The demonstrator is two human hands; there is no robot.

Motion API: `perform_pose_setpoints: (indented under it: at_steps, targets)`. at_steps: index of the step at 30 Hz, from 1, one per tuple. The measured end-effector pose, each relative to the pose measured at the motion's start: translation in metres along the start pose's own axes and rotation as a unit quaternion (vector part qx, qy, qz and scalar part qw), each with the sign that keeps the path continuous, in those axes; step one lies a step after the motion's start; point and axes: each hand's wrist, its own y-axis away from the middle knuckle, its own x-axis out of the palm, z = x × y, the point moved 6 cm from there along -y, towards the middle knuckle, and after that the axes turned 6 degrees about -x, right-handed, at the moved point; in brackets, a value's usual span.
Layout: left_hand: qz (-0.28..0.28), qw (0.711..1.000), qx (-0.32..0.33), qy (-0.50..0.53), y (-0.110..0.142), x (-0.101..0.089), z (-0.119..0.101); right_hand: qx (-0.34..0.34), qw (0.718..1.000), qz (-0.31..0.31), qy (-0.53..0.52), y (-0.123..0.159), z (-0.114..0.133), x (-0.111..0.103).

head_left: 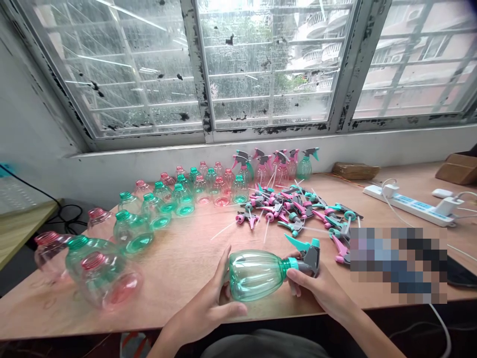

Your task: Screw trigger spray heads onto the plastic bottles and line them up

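A clear green spray bottle (255,276) lies sideways in the air between my hands, just above the table's front part. Its grey and teal trigger sprayer head (307,261) sits on the neck at the right end. My left hand (218,293) cups the bottle's base, thumb below and fingers behind it. With thumb and fingers, my right hand (316,286) grips the teal collar where the sprayer head meets the neck. Some fingers of both hands are hidden behind the bottle. Beyond it lies a pile of loose pink, teal and grey sprayer heads (286,206) with thin white tubes.
Several open green and pink bottles (128,233) stand along the left and back of the wooden table (186,268). Finished-looking spray bottles (281,169) stand by the wall. A white power strip (410,205), cables and a brown package (355,170) are at right. A pixelated patch hides something there.
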Motion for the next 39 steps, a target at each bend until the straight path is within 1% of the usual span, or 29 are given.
perform_pose_setpoints:
  at_steps: [4, 9, 13, 19, 24, 29, 33, 36, 39]
  targets:
    - [-0.007, 0.999, 0.0, -0.032, 0.0, -0.003, 0.004, -0.002, 1.0, 0.01, 0.004, 0.001, -0.002, -0.001]
    - [-0.016, 0.999, 0.01, -0.035, -0.002, -0.003, 0.007, -0.005, 1.0, -0.015, -0.003, 0.001, -0.001, -0.003]
    - [-0.01, 0.999, 0.015, -0.042, 0.0, -0.001, 0.003, -0.008, 1.0, -0.016, -0.017, 0.0, 0.0, -0.001]
    - [-0.009, 0.998, -0.006, -0.055, 0.001, -0.003, 0.002, -0.003, 1.0, -0.017, -0.012, 0.001, -0.002, -0.003]
    - [-0.005, 0.999, 0.02, -0.05, -0.001, -0.003, -0.006, -0.005, 1.0, -0.027, -0.01, 0.001, -0.004, -0.004]
    - [0.001, 0.999, 0.034, -0.015, 0.0, -0.002, -0.012, -0.024, 0.998, -0.061, -0.004, 0.005, -0.001, -0.004]
    - [-0.004, 0.999, 0.028, -0.03, 0.0, -0.003, -0.009, -0.04, 0.998, -0.05, 0.02, 0.005, 0.003, -0.004]
    - [-0.008, 0.999, 0.009, -0.053, 0.0, -0.003, -0.006, -0.054, 0.997, -0.038, 0.036, 0.004, 0.004, -0.006]
    - [-0.016, 0.998, -0.01, -0.066, 0.0, -0.002, -0.005, -0.048, 0.997, -0.04, 0.034, 0.003, 0.003, -0.009]
